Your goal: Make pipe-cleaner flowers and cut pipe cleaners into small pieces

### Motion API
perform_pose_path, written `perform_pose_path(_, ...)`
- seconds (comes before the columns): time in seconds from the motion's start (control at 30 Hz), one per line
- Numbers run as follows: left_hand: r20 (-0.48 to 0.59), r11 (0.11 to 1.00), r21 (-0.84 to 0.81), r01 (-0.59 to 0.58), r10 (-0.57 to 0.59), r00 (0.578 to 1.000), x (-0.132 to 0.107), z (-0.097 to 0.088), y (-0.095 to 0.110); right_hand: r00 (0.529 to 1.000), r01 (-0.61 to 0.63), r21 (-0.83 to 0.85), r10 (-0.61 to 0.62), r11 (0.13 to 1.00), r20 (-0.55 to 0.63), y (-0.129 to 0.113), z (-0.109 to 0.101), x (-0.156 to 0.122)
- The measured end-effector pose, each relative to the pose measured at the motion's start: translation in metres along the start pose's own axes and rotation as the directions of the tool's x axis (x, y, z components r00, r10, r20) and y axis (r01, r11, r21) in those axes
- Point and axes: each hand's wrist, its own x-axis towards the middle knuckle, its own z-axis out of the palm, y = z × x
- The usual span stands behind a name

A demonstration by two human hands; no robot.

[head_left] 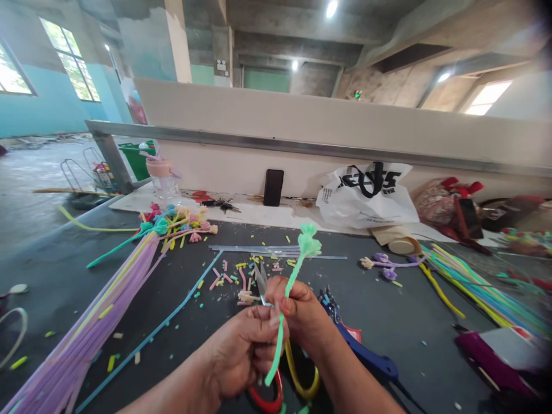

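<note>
A mint-green pipe-cleaner flower (309, 241) stands upright and slightly tilted, its twisted stem running down between my fingers. My right hand (308, 313) pinches the stem from the right. From the left, my left hand (241, 351) closes round its lower part, and the stem's end sticks out below. Behind both hands are scissors (261, 280), blades pointing away from me, with a red handle loop and a yellow one showing below; my hands hide their middle. A blue glue gun (371, 357) lies to the right of my right hand.
Purple-stemmed pipe-cleaner flowers (142, 253) lie bunched at left. Cut bits (224, 276) and clear sticks (276, 250) are scattered mid-table. At right lie a small purple flower stem (390, 264) and coloured pipe cleaners (474, 287). A phone (273, 187), cup (164, 178) and white bag (366, 201) stand behind.
</note>
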Motion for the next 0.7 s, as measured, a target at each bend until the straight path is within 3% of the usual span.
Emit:
perform_pose_path(0.1, -0.145, 0.987, 0.099, -0.125, 0.138, 0.980, 0.002, 0.001, -0.002, 1.000, -0.018, -0.013, 0.019, 1.000, 0.014, 0.001, -0.005, 0.003)
perform_pose_path(0.2, -0.253, 0.889, 0.407, -0.208, 0.329, 0.910, 0.002, 0.000, 0.004, 0.999, -0.035, -0.102, 0.035, 0.994, -0.001, 0.002, -0.010, 0.007)
perform_pose_path(0.23, -0.269, 0.804, 0.552, -0.223, 0.425, 0.865, 0.002, -0.002, 0.007, 0.999, -0.041, -0.160, 0.037, 0.986, -0.029, 0.003, -0.012, 0.008)
perform_pose_path(0.3, -0.218, 0.521, 0.828, -0.208, 0.640, 0.737, 0.002, -0.005, 0.011, 0.993, -0.067, -0.295, 0.036, 0.953, -0.108, 0.004, -0.013, 0.010)
perform_pose_path(0.37, -0.061, 0.187, 0.972, -0.140, 0.781, 0.621, 0.002, -0.009, 0.013, 0.983, -0.103, -0.421, 0.026, 0.901, -0.184, 0.006, -0.013, 0.011)
perform_pose_path(0.4, 0.011, 0.064, 0.992, -0.104, 0.801, 0.598, 0.001, -0.011, 0.013, 0.975, -0.119, -0.478, 0.013, 0.870, -0.220, 0.007, -0.012, 0.011)
perform_pose_path(0.43, 0.057, -0.013, 0.997, -0.078, 0.801, 0.596, 0.001, -0.012, 0.013, 0.967, -0.134, -0.531, -0.007, 0.837, -0.254, 0.007, -0.011, 0.012)
perform_pose_path(0.5, 0.066, -0.045, 0.998, -0.049, 0.771, 0.633, 0.001, -0.014, 0.013, 0.949, -0.161, -0.628, -0.054, 0.761, -0.309, 0.007, -0.010, 0.012)
perform_pose_path(0.6, -0.046, 0.103, 0.994, -0.031, 0.673, 0.738, 0.001, -0.014, 0.018, 0.947, -0.183, -0.689, -0.061, 0.701, -0.314, 0.004, -0.011, 0.011)
perform_pose_path(0.7, -0.124, 0.280, 0.959, -0.029, 0.512, 0.850, 0.000, -0.013, 0.026, 0.966, -0.167, -0.659, -0.011, 0.734, -0.258, 0.001, -0.013, 0.011)
